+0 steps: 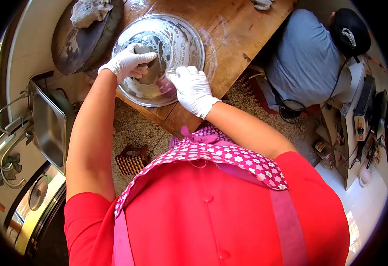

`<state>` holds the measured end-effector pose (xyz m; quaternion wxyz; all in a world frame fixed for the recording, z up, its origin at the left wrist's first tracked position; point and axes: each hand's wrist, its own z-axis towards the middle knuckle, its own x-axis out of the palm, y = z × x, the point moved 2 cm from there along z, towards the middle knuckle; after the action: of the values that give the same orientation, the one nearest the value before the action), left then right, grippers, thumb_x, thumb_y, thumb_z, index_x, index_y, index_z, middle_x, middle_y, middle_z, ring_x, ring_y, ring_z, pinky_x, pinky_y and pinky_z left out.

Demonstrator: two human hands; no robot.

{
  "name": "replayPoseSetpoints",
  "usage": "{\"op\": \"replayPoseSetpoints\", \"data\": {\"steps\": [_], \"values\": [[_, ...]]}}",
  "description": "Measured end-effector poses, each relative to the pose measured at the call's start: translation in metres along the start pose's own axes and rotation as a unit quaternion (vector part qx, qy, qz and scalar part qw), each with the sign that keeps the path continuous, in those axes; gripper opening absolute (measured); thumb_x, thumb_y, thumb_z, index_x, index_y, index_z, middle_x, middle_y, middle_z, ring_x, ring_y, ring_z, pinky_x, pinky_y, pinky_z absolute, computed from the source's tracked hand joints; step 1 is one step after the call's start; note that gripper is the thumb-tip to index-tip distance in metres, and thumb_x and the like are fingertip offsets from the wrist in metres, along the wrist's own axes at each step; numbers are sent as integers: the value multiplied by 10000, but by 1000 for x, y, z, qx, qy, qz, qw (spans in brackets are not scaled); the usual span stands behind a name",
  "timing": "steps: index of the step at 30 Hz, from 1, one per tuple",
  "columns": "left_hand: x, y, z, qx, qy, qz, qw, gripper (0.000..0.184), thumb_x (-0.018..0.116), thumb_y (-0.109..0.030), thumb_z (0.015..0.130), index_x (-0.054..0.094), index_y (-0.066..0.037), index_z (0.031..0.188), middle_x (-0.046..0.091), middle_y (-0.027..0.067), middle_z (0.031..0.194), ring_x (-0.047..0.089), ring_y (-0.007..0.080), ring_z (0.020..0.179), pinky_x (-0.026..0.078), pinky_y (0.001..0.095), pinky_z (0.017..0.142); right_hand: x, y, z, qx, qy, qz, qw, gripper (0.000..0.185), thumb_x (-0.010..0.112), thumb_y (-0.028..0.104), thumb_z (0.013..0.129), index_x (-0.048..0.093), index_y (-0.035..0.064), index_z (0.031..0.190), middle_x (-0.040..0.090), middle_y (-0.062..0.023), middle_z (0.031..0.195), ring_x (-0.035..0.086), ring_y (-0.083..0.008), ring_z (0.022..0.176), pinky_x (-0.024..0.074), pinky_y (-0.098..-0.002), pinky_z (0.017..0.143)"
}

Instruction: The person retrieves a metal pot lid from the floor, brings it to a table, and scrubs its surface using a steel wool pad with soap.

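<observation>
A round shiny metal tray, smeared with a whitish wet film, lies on the wooden table. Over its left half is my left hand in a white glove, the fingers curled in and the thumb pointing right. What those fingers hold, if anything, is hidden. My right hand, also gloved, is closed at the tray's lower right rim. A small pale bit shows at its fingertips, too small to name. Reflections of the hands and of the pink apron appear in the metal.
Left of the tray leans a large dark pan bearing a pale crumpled lump. The wooden table has white smears. A steel sink stands at left. Another person in grey bends down beyond the table's right edge.
</observation>
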<state>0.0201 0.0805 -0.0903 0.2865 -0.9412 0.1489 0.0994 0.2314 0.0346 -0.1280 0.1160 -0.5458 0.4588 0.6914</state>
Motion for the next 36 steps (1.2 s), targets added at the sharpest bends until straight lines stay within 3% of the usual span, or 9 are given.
{"op": "replayPoseSetpoints", "data": {"steps": [5, 7, 14, 18, 21, 28, 31, 33, 36], "values": [[-7, 3, 7, 9, 27, 1, 1000, 392, 785, -344, 808, 568, -71, 988, 609, 34, 767, 593, 129, 620, 494, 287, 544, -30, -36, 46, 40, -3, -14, 999, 428, 449, 67, 867, 637, 224, 1218, 597, -105, 1071, 555, -286, 989, 471, -402, 800], [-10, 2, 8, 3, 76, -31, 997, 348, 760, -312, 844, 534, -101, 1004, 558, 5, 675, 532, 122, 546, 432, 271, 483, -21, -33, 39, 26, -21, -13, 999, 399, 464, 80, 863, 646, 210, 1193, 599, -99, 1072, 554, -291, 991, 470, -407, 808], [-3, 3, 6, 16, -25, 27, 999, 467, 797, -376, 794, 548, -81, 1057, 607, 38, 768, 601, 146, 614, 520, 288, 558, 2, 16, 4, -122, 7, -41, 992, 285, 494, 155, 865, 667, 181, 1090, 605, -43, 1014, 564, -252, 953, 445, -416, 737], [-2, 6, 4, 41, -31, 17, 999, 438, 789, -390, 795, 568, -86, 1020, 607, 34, 773, 600, 135, 617, 523, 278, 564, -20, -19, 21, -233, 28, -85, 968, 272, 520, 170, 859, 669, 189, 1085, 620, -40, 1055, 569, -250, 984, 452, -416, 752], [-2, 1, -3, 41, 3, 21, 999, 439, 785, -402, 796, 569, -88, 1013, 608, 29, 772, 595, 124, 618, 521, 278, 565, -44, -42, 35, -223, 117, -149, 956, 269, 520, 167, 881, 664, 178, 1109, 619, -55, 1070, 566, -257, 1001, 451, -413, 781], [-3, 4, 0, 55, -13, 5, 998, 477, 779, -399, 804, 534, -85, 1067, 570, 13, 739, 576, 115, 621, 504, 273, 576, -34, 8, 52, -324, 140, -128, 927, 232, 518, 216, 916, 658, 126, 1078, 631, -63, 1006, 566, -239, 1007, 448, -391, 841], [-2, 3, -2, 50, -7, 1, 999, 490, 779, -391, 806, 516, -83, 1083, 558, 15, 736, 567, 116, 623, 502, 280, 582, -49, -43, 57, -337, 91, -129, 928, 240, 528, 189, 910, 644, 146, 1115, 627, -50, 1049, 566, -240, 1010, 452, -391, 813], [-2, -1, -11, 43, 4, -3, 999, 484, 780, -380, 807, 512, -80, 1076, 565, 27, 738, 561, 114, 616, 499, 284, 579, -63, -62, 64, -318, 129, -245, 907, 249, 535, 180, 902, 639, 147, 1127, 620, -50, 1050, 564, -243, 1000, 449, -401, 780], [-5, 0, -3, 55, 26, -3, 998, 466, 770, -370, 816, 514, -77, 1072, 584, 45, 744, 573, 120, 619, 503, 287, 582, -42, -37, 64, -357, 112, -146, 916, 237, 543, 179, 883, 636, 125, 1095, 600, -61, 1026, 562, -245, 990, 441, -405, 772]]}}
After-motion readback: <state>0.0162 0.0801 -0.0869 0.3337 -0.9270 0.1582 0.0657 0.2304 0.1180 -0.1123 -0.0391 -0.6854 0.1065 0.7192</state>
